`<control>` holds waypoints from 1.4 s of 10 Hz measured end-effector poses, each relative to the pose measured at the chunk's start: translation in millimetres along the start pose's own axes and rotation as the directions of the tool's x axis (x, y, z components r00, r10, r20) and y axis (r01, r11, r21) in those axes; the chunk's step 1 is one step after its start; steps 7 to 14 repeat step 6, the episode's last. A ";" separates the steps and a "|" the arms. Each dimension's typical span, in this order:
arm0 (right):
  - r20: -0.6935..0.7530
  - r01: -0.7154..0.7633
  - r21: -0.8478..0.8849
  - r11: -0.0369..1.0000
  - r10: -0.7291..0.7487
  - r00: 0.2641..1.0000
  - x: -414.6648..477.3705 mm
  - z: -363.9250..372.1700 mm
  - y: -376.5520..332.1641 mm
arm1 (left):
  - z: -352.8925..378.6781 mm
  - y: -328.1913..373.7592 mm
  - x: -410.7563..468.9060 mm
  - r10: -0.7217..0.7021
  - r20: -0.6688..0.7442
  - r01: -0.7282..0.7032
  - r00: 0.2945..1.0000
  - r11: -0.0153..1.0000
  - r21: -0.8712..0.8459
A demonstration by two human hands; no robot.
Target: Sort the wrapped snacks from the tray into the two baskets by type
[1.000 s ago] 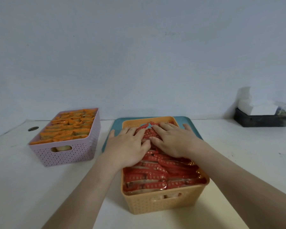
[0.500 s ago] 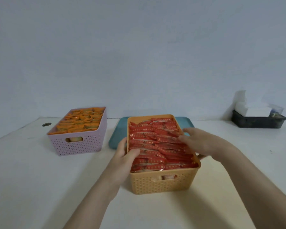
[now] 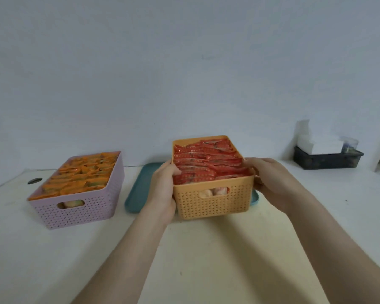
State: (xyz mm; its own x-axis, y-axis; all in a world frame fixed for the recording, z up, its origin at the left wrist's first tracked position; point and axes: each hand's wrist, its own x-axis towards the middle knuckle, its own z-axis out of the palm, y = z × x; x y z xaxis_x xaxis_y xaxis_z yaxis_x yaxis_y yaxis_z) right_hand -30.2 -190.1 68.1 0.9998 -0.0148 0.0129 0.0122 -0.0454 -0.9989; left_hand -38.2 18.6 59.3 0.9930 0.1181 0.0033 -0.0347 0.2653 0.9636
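Gripping the orange basket [image 3: 213,204] by its two side walls, the left hand [image 3: 162,189] and right hand [image 3: 272,183] curl their fingers round it, the left thumb hooked over the rim onto the red wrapped snacks [image 3: 206,163] packed inside. The basket covers the 3 o'clock part of the teal tray [image 3: 140,189] on the table [image 3: 206,270]. At 9 o'clock stands the purple basket [image 3: 81,212], full of orange wrapped snacks [image 3: 83,174].

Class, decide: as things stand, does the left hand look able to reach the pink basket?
Probably yes, once freed: the left hand grips the left wall of the orange basket. Between it and the pink basket lies only the flat teal tray.
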 end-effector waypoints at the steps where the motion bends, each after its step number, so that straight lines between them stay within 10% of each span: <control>1: -0.079 -0.022 0.044 0.999 0.025 0.997 20.4 -2.7 4.9 | 12.0 -7.1 26.5 0.012 0.017 -0.012 1.000 1.000 0.022; 6: -0.379 -0.028 -0.236 0.971 -0.066 0.923 79.7 -8.5 45.8 | 41.3 -55.6 97.6 0.034 0.022 -0.038 0.999 0.984 0.174; 14: -0.379 -0.028 -0.236 0.971 -0.066 0.923 79.7 -8.5 45.8 | 41.3 -55.6 97.6 0.034 0.022 -0.038 0.999 0.984 0.174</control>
